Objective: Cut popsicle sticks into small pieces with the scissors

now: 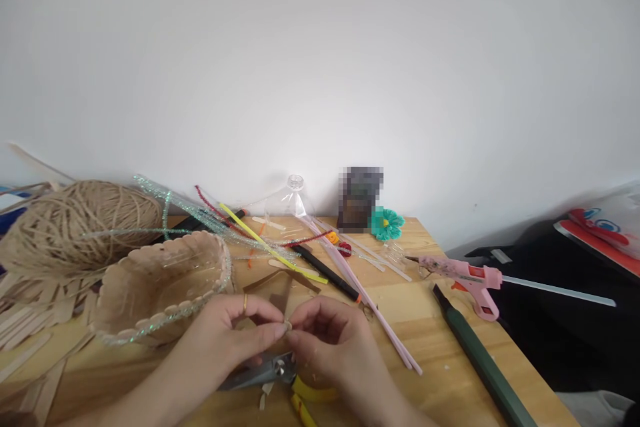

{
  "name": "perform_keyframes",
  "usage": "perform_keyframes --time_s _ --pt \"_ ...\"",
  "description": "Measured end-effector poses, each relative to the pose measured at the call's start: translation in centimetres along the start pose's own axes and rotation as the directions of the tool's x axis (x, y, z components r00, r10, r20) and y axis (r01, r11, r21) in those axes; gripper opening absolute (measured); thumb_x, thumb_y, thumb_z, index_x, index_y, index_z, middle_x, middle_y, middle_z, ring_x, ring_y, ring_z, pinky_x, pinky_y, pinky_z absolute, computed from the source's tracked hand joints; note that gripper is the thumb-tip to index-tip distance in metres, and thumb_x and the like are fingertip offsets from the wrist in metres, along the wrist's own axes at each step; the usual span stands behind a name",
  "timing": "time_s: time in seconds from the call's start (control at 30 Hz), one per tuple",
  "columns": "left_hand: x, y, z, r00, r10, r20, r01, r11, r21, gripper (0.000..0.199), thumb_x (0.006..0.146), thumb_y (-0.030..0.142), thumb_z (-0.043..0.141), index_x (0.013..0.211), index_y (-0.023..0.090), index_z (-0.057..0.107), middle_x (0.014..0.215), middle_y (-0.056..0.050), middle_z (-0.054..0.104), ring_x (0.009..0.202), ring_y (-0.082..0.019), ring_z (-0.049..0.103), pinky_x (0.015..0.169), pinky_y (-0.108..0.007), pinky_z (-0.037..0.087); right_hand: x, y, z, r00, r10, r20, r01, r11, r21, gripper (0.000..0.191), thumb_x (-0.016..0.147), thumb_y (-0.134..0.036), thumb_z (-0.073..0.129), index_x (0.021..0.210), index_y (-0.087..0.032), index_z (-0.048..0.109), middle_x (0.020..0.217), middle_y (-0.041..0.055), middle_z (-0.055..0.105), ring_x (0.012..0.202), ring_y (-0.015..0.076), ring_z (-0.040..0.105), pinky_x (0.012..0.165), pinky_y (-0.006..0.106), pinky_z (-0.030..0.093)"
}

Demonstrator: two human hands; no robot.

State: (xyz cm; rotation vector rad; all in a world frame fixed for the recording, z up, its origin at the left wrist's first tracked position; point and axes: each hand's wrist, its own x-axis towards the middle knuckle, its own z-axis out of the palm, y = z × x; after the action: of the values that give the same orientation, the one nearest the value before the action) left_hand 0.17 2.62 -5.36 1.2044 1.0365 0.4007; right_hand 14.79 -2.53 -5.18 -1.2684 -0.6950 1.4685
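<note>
Both my hands meet at the centre front, fingertips nearly touching. My left hand [245,330], with a ring on one finger, pinches a small pale piece [287,325] between thumb and forefinger. On its other side my right hand [325,340] closes its thumb and fingers on the same piece. Most of the piece is hidden by the fingertips. Just below lie scissors [280,367] with yellow handles, partly under my hands. Behind the fingers is a brown strip [300,280]. A basket [163,280] of wooden sticks edged with sparkly trim stands left of my left hand.
A twine ball [90,220] and loose wooden sticks [40,313] lie left. Pipe cleaners, a black marker [325,270], a clear bottle top [295,197] and a teal flower [389,223] are behind. A pink glue gun [470,280] and a green tool [475,347] lie right.
</note>
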Motion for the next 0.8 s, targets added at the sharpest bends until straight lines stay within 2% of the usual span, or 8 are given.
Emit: perform_keyframes --time_s 0.13,0.3,0.53,0.8 --pt "-0.3 0.5 0.2 1.0 0.022 0.009 -0.022 0.997 -0.079 0.014 0.063 0.029 0.066 0.069 0.017 0.061 0.066 0.002 0.058 0.063 -0.013 0.051 0.051 -0.02 0.042 0.0 0.4 -0.1 0.999 -0.039 0.012 0.039 0.999 0.007 0.025 0.047 -0.021 0.083 0.06 -0.015 0.063 0.051 -0.0055 0.058 0.047 0.0057 0.046 0.047 0.017 0.035" --pt "-0.4 0.4 0.0 0.999 0.049 0.013 -0.048 0.997 -0.067 0.016 0.065 0.029 0.065 0.065 0.015 0.058 0.063 0.003 0.055 0.061 -0.012 0.049 0.054 -0.021 0.044 -0.2 0.4 0.2 0.998 -0.051 0.027 0.053 0.996 -0.078 0.021 0.055 -0.026 0.077 0.062 -0.015 0.06 0.053 -0.0052 0.055 0.047 0.0065 0.043 0.045 0.018 0.032" --pt "-0.6 0.6 0.1 0.997 0.074 0.013 -0.072 0.992 -0.103 0.018 0.064 0.031 0.064 0.064 0.016 0.054 0.062 0.004 0.05 0.059 -0.011 0.047 0.053 -0.022 0.043 0.0 0.2 0.4 0.99 -0.132 0.047 0.137 0.98 -0.145 0.009 0.056 -0.016 0.064 0.061 -0.017 0.056 0.054 -0.0054 0.051 0.05 0.008 0.043 0.049 0.02 0.034" --pt "-1.6 1.5 0.2 0.997 0.07 0.028 -0.067 0.993 -0.097 0.017 0.063 0.031 0.063 0.07 0.016 0.058 0.068 0.002 0.055 0.066 -0.013 0.05 0.056 -0.023 0.044 -0.6 -0.2 -0.3 0.982 -0.156 0.104 0.173 0.969 -0.178 0.011 0.066 -0.023 0.066 0.067 -0.017 0.056 0.059 -0.0049 0.05 0.054 0.0096 0.044 0.053 0.021 0.034"
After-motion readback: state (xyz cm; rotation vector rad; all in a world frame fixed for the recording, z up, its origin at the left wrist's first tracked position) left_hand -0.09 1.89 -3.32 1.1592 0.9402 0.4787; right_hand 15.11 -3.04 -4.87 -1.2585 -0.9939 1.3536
